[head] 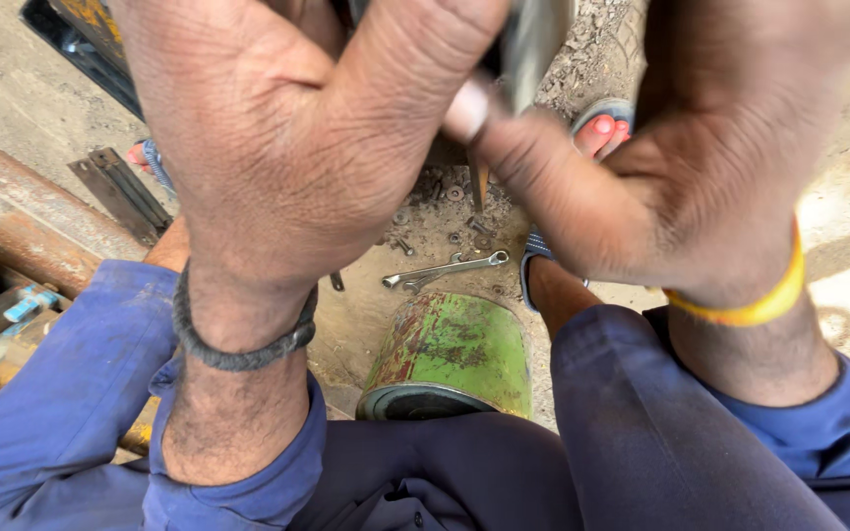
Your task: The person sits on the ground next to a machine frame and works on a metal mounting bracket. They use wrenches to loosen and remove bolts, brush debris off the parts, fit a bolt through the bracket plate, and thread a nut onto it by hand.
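My left hand (277, 138) and my right hand (681, 167) are raised close to the camera, both closed around a grey metal part (535, 44) whose upper end is cut off by the frame. The left thumb presses on it from the left; the right thumb and fingers pinch it from the right. A dark cord band sits on my left wrist and a yellow band on my right wrist. Most of the metal part is hidden behind my hands.
Below, a rusty green metal can (450, 354) lies between my knees on sandy ground. A wrench (445, 268) and small nuts and washers (455, 197) lie beyond it. A rusty pipe (22, 221) runs at left. My sandalled feet (597, 133) show behind.
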